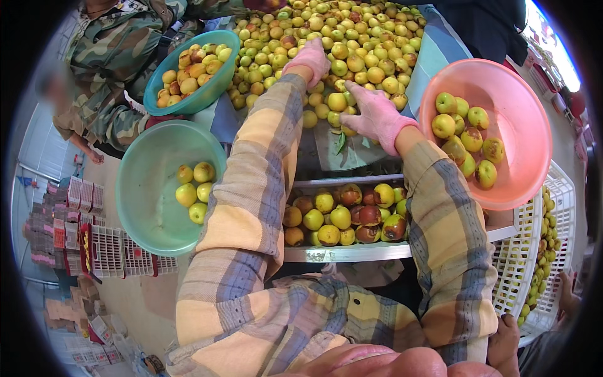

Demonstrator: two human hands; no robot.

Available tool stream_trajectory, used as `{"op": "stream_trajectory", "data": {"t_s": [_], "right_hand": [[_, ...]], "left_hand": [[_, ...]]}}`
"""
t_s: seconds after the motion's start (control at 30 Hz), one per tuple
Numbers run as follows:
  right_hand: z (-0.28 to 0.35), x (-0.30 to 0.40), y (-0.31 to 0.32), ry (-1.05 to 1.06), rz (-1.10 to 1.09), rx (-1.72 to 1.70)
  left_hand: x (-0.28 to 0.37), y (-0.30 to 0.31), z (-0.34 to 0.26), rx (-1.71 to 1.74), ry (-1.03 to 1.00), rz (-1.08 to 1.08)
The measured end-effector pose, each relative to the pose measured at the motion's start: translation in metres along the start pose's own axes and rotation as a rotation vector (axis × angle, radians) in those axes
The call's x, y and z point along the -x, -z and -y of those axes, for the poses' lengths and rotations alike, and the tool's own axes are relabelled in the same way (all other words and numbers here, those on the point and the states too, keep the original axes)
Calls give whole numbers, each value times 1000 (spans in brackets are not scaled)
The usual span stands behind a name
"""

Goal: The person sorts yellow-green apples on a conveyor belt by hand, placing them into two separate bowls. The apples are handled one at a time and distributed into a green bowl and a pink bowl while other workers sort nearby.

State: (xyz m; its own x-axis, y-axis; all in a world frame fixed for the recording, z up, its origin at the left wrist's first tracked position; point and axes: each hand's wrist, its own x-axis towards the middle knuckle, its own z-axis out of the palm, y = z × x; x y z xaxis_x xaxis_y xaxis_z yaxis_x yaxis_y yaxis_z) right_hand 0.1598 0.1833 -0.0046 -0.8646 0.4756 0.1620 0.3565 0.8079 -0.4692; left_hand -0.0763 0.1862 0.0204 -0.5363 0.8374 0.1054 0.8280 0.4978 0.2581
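Both my hands wear pink gloves and reach over a heap of yellow-green jujube-like fruits [372, 42]. My left hand [311, 59] lies on the heap, its fingertips among the fruits; whether it grips one cannot be told. My right hand [374, 115] is nearer the heap's front edge, thumb and fingers spread, touching or beside fruits. A green leaf [341, 143] lies on the surface below it. Between my forearms, a metal-edged trough [330, 254] holds fruits, several with brown patches. A green basin [136, 188] with several fruits is at left, a pink basin [527, 118] with more at right.
A teal basin [153, 101] full of fruits stands at the upper left, beside a person in camouflage clothing [113, 56]. White plastic baskets [563, 212] with fruits are at the lower right, near another person's hand. Stacked crates [108, 245] stand on the floor at left.
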Motion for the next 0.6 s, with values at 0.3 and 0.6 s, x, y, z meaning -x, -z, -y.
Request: {"op": "stream_trajectory", "data": {"t_s": [0.3,0.6], "right_hand": [[2,7,0,133,396,-491],[-22,-7,8,-95,-421,-293]], "left_hand": [[-1,-20,-5,-244,-117,74],[-5,19,-19,-444,-23,369]]}}
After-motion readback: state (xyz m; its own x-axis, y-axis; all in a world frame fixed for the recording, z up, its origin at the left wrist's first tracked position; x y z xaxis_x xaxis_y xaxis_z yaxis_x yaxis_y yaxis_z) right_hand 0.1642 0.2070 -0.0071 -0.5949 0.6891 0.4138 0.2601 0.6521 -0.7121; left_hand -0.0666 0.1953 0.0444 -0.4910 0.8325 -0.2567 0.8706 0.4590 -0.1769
